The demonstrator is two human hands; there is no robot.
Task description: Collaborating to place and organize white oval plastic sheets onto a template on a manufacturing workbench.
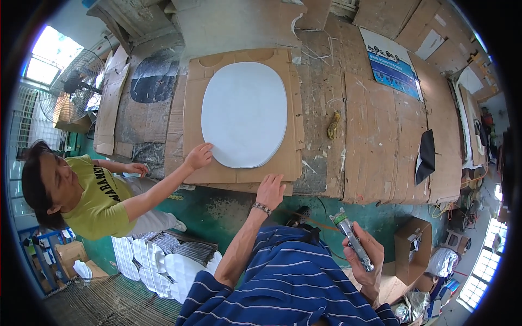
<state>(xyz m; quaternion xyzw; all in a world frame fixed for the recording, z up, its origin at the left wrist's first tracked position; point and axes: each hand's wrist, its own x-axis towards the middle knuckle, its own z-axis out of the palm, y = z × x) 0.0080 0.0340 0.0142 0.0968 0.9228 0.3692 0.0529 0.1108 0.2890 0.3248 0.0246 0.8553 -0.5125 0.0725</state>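
Observation:
A white rounded panel [244, 115] lies flat on a brown cardboard sheet [198, 89] on the workbench. My left hand [270, 191], with a beaded band at the wrist, rests at the cardboard's front edge, just below the panel. Its fingers are stretched out and hold nothing. Lower right, off the bench, my right hand [367, 255] is closed around a slim silver hand tool [353, 242] with a green end pointing up and left. Its exact kind does not show. A co-worker's hand [199, 156] touches the panel's lower left edge.
A co-worker in a yellow-green shirt [98, 190] stands at the left. Stacked white panels [155, 258] lie on the floor behind. The cardboard-covered bench [375, 141] carries a black piece [426, 157] and a blue printed sheet [394, 70]. An open carton [411, 250] stands lower right.

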